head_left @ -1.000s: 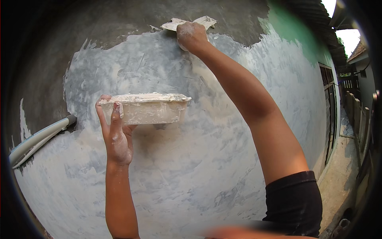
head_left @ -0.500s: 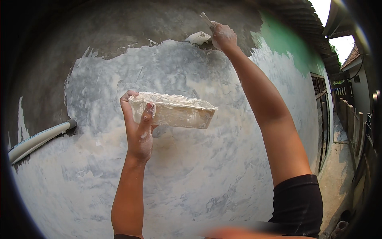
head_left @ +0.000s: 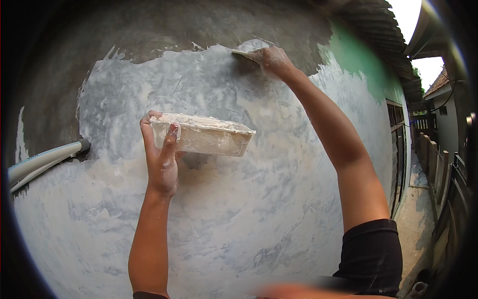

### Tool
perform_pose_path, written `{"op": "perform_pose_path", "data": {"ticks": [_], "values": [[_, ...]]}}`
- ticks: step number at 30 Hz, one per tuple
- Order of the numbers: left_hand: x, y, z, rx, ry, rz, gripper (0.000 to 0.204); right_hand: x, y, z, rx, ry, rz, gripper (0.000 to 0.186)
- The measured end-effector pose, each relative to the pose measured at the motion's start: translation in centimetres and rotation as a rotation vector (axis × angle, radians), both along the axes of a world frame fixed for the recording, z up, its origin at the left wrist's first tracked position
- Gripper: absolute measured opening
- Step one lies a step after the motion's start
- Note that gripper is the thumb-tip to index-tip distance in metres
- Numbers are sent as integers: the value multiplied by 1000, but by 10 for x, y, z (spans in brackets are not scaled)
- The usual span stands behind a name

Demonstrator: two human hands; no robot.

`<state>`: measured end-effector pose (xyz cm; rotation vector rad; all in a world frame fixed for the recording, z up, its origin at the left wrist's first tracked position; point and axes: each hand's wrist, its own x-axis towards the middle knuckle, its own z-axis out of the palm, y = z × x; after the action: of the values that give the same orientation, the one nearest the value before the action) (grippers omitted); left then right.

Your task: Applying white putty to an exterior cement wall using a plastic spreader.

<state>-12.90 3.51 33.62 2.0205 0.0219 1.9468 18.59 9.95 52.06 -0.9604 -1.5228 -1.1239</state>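
My left hand grips one end of a pale rectangular plastic tub, its thumb on the near side and fingers curled over the rim. White putty coats the tub's rim; its inside is mostly hidden. Higher up, my right hand is closed around a putty knife, whose blade lies against the wall at the upper edge of the white coat. A fresh smear of white putty shows just above the blade. The putty-coated wall spreads below both hands, with bare dark grey plaster above.
Two pale pipes come out of the wall at left. Green paint covers the wall's upper right, beneath a corrugated roof edge. A barred window, a narrow concrete path and a fence lie at right.
My right hand has moved slightly down and left, turning the knife so its blade meets the wall. The putty lump there is now spread out. The tub sits a little further left in view.
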Motion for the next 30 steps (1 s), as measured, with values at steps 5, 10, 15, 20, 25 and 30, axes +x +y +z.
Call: {"op": "perform_pose_path", "data": {"ticks": [5,10,15,20,25,30], "values": [[22,-4,11,22,-22,-114,57,-8,-17,-42,-128,-31,79,38],[36,-14,12,60,28,-200,63,21,-23,-23,-61,134,209,33],[38,-18,9,91,66,-110,64,33,14,-5,124,338,213,31],[20,-12,7,120,66,-25,62,-17,53,-32,205,143,135,32],[4,-16,4,80,-25,-31,60,-66,11,-62,72,-53,71,30],[5,-19,5,106,-5,-36,64,-12,-14,-31,72,139,42,29]]}}
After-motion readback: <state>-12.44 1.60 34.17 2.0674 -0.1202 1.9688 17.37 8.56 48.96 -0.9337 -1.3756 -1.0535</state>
